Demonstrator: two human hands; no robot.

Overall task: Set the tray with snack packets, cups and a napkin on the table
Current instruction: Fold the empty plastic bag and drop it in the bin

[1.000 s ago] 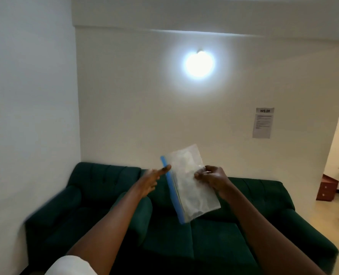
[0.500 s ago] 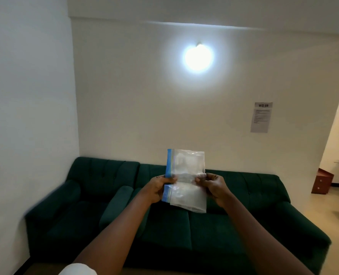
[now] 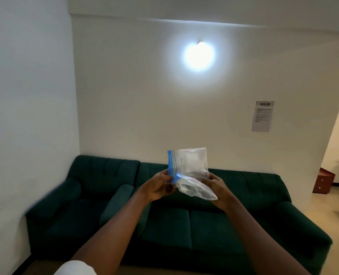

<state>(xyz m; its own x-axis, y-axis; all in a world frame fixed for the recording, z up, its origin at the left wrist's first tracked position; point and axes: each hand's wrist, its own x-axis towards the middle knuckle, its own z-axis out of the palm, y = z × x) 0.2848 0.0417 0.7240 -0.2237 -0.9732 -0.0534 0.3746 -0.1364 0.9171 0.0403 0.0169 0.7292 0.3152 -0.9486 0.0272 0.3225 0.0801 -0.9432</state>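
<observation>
A clear plastic zip bag (image 3: 190,167) with a blue seal strip along its left edge is held up in front of me, folded across its middle. My left hand (image 3: 158,185) pinches the blue strip at the fold. My right hand (image 3: 217,188) grips the bag's right side and supports the lower half, which bends toward me. Something dark shows faintly inside the bag near the fold. No tray, cups, napkin or table are in view.
A dark green sofa (image 3: 204,225) and a matching armchair (image 3: 79,199) stand against the white wall below my arms. A wall lamp (image 3: 199,55) glows above. A paper notice (image 3: 263,116) hangs at right. A small red-brown cabinet (image 3: 323,180) stands in the doorway at far right.
My left hand went from pointing beside the bag to pinching its blue edge. The bag turned upright, then its lower half folded toward me. The view shifted slightly.
</observation>
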